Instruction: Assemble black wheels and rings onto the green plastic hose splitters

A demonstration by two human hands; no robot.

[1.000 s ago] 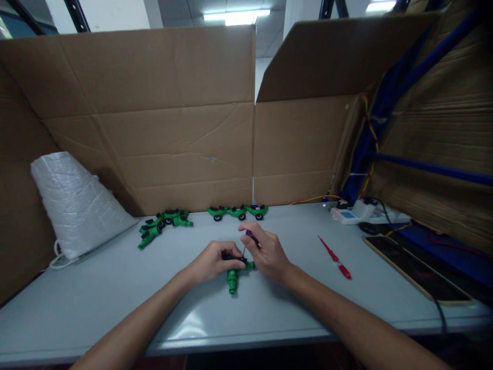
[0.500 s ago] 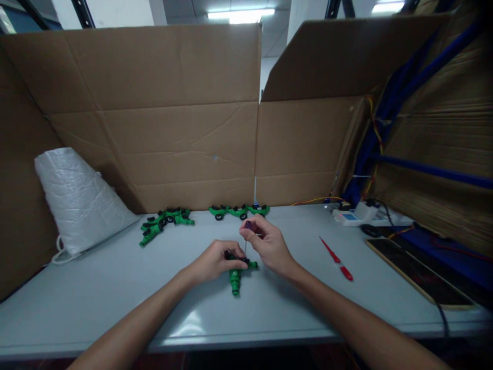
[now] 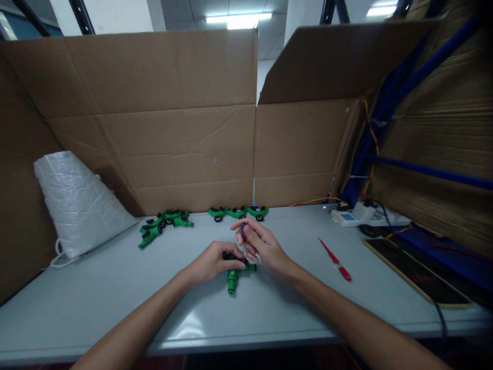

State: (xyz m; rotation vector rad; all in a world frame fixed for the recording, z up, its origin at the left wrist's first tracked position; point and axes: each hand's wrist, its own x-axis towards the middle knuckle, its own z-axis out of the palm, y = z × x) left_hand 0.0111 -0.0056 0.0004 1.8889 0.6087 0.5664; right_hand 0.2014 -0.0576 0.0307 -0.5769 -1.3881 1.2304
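In the middle of the table, my left hand is closed on a green and black toy vehicle, a green ribbed part of which sticks out toward me. My right hand grips a small screwdriver by its dark purple handle. The screwdriver stands nearly upright, its thin shaft pointing down at the black part of the toy beside my left thumb. Fingers hide where the tip meets it.
Several similar green toys lie at the back left, with another row by the cardboard wall. A red screwdriver lies at right, near a dark flat panel and a power strip. A white bag leans at left.
My right fingers have shifted on the screwdriver handle, with the fingertips reaching farther left and some lower fingers now curled near the shaft. My left hand still holds the toy in place.
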